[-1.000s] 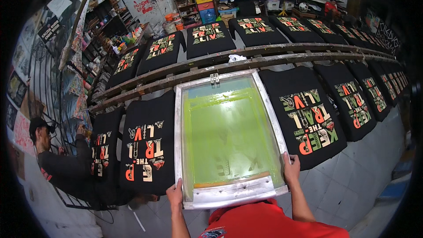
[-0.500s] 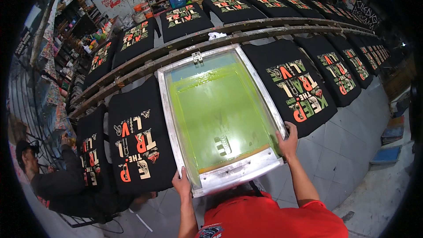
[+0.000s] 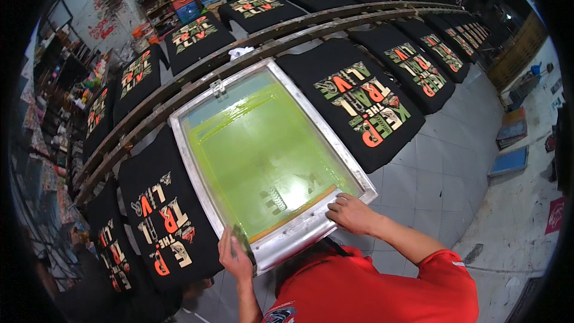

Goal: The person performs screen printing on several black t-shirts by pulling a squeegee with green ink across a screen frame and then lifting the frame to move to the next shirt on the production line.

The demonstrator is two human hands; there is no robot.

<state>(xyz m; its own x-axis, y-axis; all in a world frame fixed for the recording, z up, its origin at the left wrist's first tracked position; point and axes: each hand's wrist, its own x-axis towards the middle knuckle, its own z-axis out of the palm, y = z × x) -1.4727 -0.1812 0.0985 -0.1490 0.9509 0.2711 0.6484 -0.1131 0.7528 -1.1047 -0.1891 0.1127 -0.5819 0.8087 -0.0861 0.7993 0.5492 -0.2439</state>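
Curling right hand (image 3: 353, 214) over silver squeegee (image 3: 293, 228), lower centre of picture, with fingers clasping it. Resting left hand (image 3: 236, 260), fingers extended, at lower-left corner of screen frame (image 3: 318, 125), mid-picture; cannot tell whether gripping. Probably best: steady frame, centre hold, keep blade (image 3: 294, 214) level, pressure even.

This is a screen-printing workshop, shown by the framed green screen (image 3: 263, 149), black printed shirts (image 3: 353, 104) lining long rails (image 3: 299, 42), and crowded shelves (image 3: 156, 9).
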